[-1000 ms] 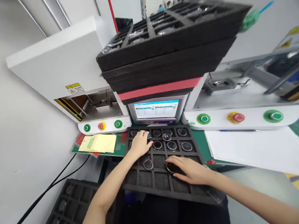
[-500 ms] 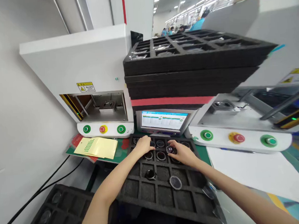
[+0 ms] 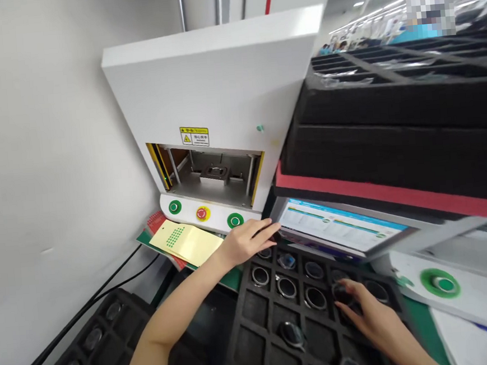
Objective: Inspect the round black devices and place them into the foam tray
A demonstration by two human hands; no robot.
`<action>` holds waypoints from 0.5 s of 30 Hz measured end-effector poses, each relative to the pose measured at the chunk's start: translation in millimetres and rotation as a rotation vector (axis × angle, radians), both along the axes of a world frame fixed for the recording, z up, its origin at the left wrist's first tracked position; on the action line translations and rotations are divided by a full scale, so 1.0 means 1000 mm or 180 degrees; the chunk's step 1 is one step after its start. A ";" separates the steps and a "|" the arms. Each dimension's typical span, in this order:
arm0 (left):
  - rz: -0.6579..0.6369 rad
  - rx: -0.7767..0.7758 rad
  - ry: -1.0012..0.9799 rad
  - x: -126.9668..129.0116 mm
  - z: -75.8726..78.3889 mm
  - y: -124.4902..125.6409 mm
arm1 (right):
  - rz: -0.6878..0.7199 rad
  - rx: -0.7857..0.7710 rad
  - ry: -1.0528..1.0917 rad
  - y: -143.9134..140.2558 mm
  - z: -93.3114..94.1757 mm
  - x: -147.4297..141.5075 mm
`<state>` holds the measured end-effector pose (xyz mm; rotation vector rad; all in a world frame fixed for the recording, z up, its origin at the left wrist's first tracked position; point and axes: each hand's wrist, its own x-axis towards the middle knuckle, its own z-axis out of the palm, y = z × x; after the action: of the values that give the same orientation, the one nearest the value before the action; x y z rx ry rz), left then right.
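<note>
My right hand (image 3: pixel 369 313) has its thumb and fingers pinched around a dark round watch (image 3: pixel 342 291), low over a cell of the black foam tray (image 3: pixel 250 348). Blur hides how far the watch sits in the cell. My left hand (image 3: pixel 246 243) is above the tray's far left corner, by the monitor's left edge. Its fingers stretch out to the right, and I see nothing held in them. Several round watch parts (image 3: pixel 286 286) lie in the tray's back rows. Another dark watch (image 3: pixel 292 334) rests tilted nearer to me.
A white press machine (image 3: pixel 215 94) with green and red buttons stands behind my left hand. The monitor (image 3: pixel 343 225) sits under stacked foam trays (image 3: pixel 392 148). Yellow cards (image 3: pixel 189 243) lie left on the green bench. A second foam tray (image 3: pixel 124 327) is lower left.
The view has turned left. My left hand has moved off the parts to the tray's far left corner, fingers now extended. My right hand still grips the watch, whose lit face no longer shows.
</note>
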<state>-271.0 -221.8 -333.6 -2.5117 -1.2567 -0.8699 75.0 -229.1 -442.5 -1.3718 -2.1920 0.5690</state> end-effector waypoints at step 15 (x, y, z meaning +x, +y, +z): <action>0.1968 -0.1126 0.0198 -0.135 0.049 0.158 | -0.0329 0.0151 0.0012 -0.006 -0.017 0.003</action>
<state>-405.9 -63.4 -284.9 -2.1145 -2.1434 -0.4442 77.6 -234.6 -459.1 -1.4480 -2.1039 0.4783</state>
